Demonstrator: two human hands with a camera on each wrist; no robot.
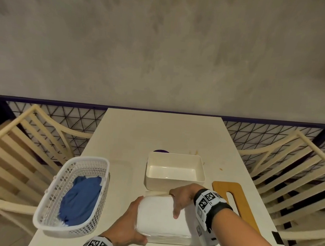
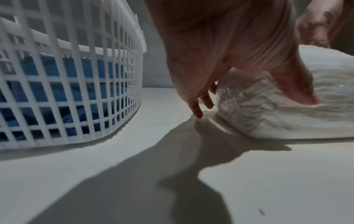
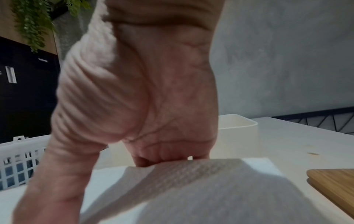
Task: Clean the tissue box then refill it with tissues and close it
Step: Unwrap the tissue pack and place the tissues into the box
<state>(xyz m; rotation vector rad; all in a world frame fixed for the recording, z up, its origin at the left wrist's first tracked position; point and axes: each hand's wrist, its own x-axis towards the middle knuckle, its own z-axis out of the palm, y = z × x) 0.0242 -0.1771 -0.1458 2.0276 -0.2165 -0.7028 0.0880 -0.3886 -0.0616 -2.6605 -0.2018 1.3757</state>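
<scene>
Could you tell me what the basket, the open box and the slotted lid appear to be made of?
Basket: white moulded plastic, judging by its grid walls. Open box: cream, smooth, probably plastic, with a glossy floor. Lid: apparently wood or bamboo, brown with visible grain.

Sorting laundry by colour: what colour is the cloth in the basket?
Blue. The cloth in the white basket shows best in the head view.

White tissue stack (image 1: 162, 217) at lower centre, faint embossed dot texture. Cream tissue box (image 1: 175, 171) above it, plain. White lattice basket (image 1: 89, 163) lower left, blue cloth (image 1: 81, 198) inside. Orange-brown wooden lid (image 1: 235, 191) right of centre, wood grain. Off-white table (image 1: 157, 130). Black-and-white square-code wrist bands (image 1: 209, 200). Grey mottled wall (image 1: 167, 46) across top. Cream slatted chairs (image 1: 11, 150) at both sides.
</scene>
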